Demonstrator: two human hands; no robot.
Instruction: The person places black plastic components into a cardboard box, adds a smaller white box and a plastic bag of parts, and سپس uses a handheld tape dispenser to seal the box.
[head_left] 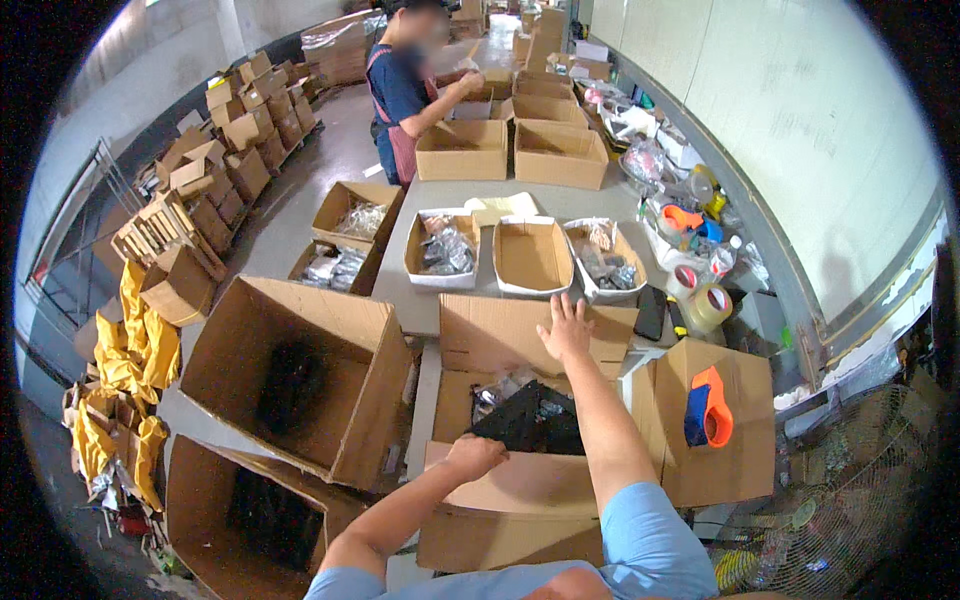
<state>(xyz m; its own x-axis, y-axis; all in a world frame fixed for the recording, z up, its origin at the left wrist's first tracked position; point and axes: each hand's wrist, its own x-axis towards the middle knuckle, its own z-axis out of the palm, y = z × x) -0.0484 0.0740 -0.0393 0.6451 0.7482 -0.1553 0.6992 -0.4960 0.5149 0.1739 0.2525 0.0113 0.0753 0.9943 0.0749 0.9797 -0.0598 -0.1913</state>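
An open cardboard box (515, 485) stands in front of me, its flaps folded out. Inside lie black pieces (530, 425) that look like plastic, beside clear bags (497, 392) with small parts. My left hand (476, 457) is closed over the box's near edge, by the corner of the black pieces. Against the raised far flap (490, 335), near its top edge, my right hand (567, 330) is open with fingers spread. Its forearm crosses over the right part of the box. An orange and blue tape dispenser (710, 410) lies on the right side flap.
Two large boxes (290, 380) holding dark things stand at left. White-lined trays (532, 258) line the table beyond, two with bagged parts. Tape rolls (708, 305) and a black phone-like object (651, 312) lie right. A fan (820, 510) stands lower right. A co-worker (400, 95) handles boxes farther off.
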